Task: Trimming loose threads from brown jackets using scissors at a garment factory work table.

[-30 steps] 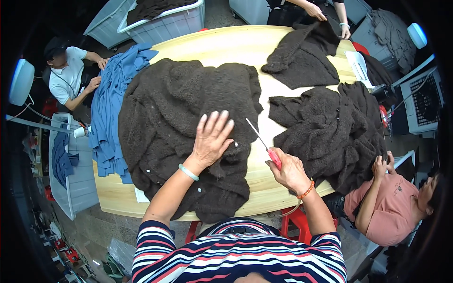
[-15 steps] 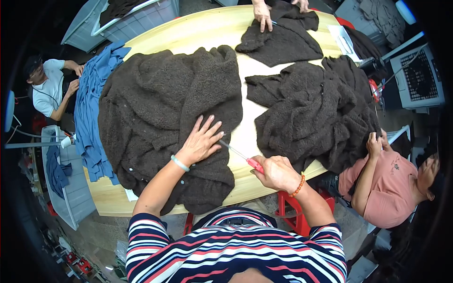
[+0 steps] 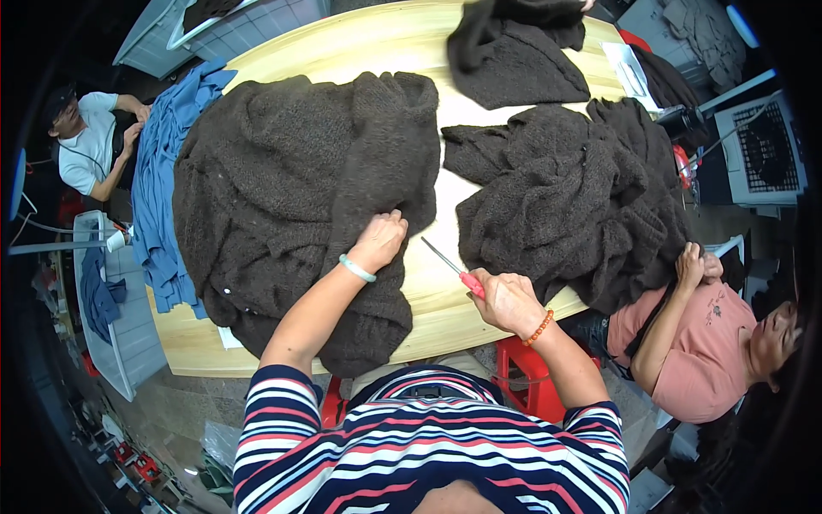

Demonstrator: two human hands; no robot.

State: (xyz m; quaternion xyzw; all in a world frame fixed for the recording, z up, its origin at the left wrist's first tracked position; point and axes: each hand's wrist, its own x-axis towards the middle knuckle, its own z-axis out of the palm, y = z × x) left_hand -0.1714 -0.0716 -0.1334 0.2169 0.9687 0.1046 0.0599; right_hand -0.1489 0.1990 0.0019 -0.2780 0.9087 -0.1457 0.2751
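Note:
A large dark brown knitted garment [image 3: 265,163] lies heaped and wrinkled over the left and middle of the table. My left hand [image 3: 383,241] is closed on its fabric near the right edge, knuckles up, a pale bangle at the wrist. In my right hand [image 3: 507,301], over the table's front part, is a pink-handled tool [image 3: 471,284] with a slender metal shaft. Its tip points up and left, just right of the brown fabric and apart from it. I cannot tell the tool's exact kind.
Another brown knitted pile [image 3: 548,197] covers the table's right side, a person in pink [image 3: 693,334] touching its edge. Brown fabric [image 3: 522,64] is being moved at the far side. Blue fabric [image 3: 163,180] hangs at the left by a person in white. A red stool [image 3: 527,368] stands below.
My left hand has gone from lying spread flat to gripping the fabric, slightly rightward. The tool's tip has moved away from that hand. The far person's brown fabric has been lifted and shifted.

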